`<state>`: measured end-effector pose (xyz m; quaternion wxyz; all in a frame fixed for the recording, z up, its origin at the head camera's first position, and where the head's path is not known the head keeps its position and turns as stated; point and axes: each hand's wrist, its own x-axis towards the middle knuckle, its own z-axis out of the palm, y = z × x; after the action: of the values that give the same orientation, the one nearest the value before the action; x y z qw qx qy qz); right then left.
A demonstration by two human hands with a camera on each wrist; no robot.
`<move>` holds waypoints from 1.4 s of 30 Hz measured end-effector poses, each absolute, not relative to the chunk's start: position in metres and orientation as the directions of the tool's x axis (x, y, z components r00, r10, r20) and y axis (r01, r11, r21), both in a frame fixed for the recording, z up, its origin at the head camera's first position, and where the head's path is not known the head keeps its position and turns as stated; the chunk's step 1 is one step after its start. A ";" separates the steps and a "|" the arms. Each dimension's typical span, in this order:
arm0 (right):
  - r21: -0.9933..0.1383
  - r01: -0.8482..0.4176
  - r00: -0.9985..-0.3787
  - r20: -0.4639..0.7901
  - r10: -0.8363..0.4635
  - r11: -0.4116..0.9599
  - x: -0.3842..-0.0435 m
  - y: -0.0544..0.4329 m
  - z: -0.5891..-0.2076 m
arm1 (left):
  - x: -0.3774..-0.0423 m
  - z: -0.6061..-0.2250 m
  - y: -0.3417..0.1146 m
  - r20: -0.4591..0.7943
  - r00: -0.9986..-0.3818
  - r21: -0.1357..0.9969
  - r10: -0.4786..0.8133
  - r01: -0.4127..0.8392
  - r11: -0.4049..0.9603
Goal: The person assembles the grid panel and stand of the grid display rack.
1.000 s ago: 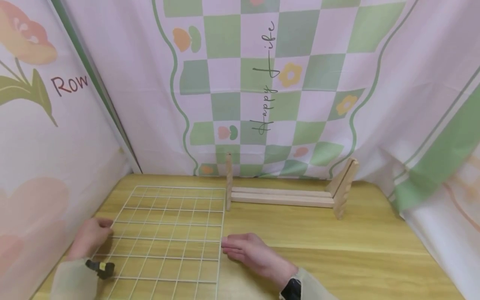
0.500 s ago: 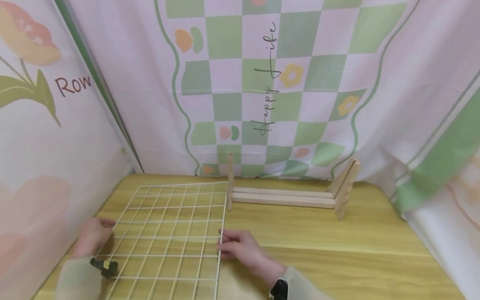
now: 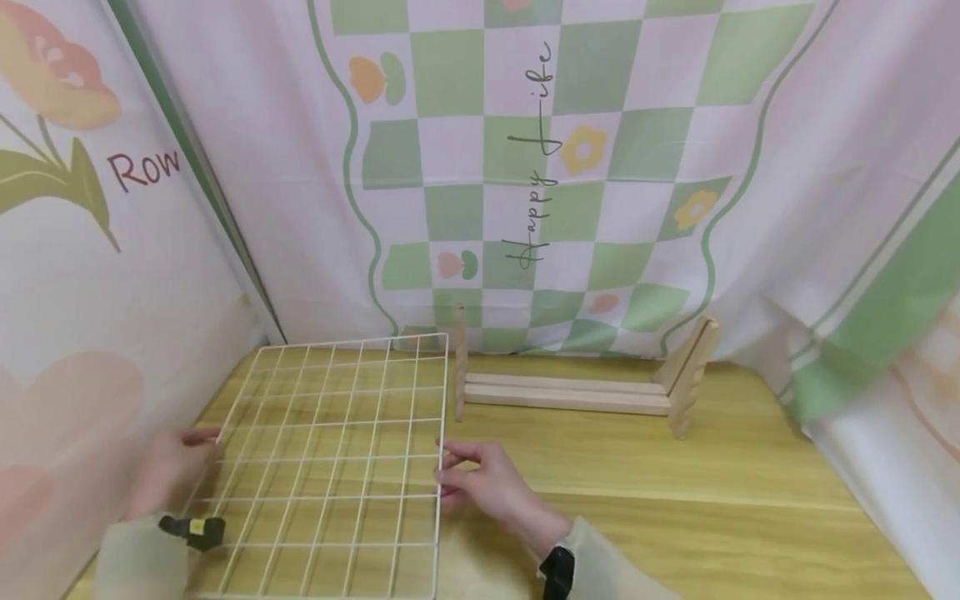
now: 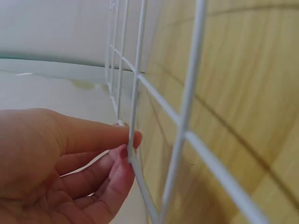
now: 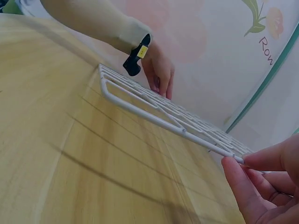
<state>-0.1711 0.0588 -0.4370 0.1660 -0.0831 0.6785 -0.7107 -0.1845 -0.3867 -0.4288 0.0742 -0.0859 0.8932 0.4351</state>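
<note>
A white wire grid panel [image 3: 330,458] is held raised off the wooden table, its shadow lying below it in the right wrist view. At its left edge my left hand [image 3: 171,468] pinches the outer wire between thumb and fingers; the left wrist view shows those fingertips [image 4: 135,139] around the wire. My right hand [image 3: 491,487] pinches the opposite edge, thumb on one side and fingers on the other, as the right wrist view also shows. Just right of the panel's far corner stands a wooden rack [image 3: 566,394] with two upright ends joined by a low double bar.
The wooden table [image 3: 675,517] extends to the right of my right hand. A checkered curtain [image 3: 525,167] hangs along the back edge, with more printed cloth [image 3: 90,333] at the left side and at the right.
My right hand, earlier flat beside the panel's edge, has taken hold of it. The grid has come up off the table, its far edge rising, with both hands on it.
</note>
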 end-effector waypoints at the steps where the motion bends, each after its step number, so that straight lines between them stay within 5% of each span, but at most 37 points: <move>1: -0.992 0.120 -0.933 -0.104 -0.346 -0.024 -0.171 0.059 -0.437 | -0.185 -0.428 -0.389 -0.209 -0.975 0.761 -0.075 -0.210 0.614; 10: -0.997 0.083 -0.945 -0.075 -0.317 -0.010 -0.175 0.060 -0.432 | -0.188 -0.423 -0.387 0.068 -0.989 0.678 -0.128 -0.049 0.734; 19: -1.000 0.002 -0.964 0.005 -0.265 -0.025 -0.179 0.066 -0.427 | -0.199 -0.418 -0.371 0.304 -0.908 0.703 -0.288 0.010 0.711; 26: -0.997 -0.054 -0.968 0.065 -0.243 -0.052 -0.182 0.068 -0.422 | -0.200 -0.408 -0.363 0.348 -0.891 0.730 -0.292 0.062 0.681; 42: -0.989 -0.148 -0.965 0.149 -0.217 -0.018 -0.184 0.071 -0.415 | -0.207 -0.394 -0.347 0.346 -0.784 0.844 -0.515 0.021 0.535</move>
<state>-0.1841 0.0705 -0.4150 0.0246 -0.1305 0.7002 -0.7015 -0.2066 -0.3470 -0.3943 -0.2923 -0.1494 0.8259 0.4584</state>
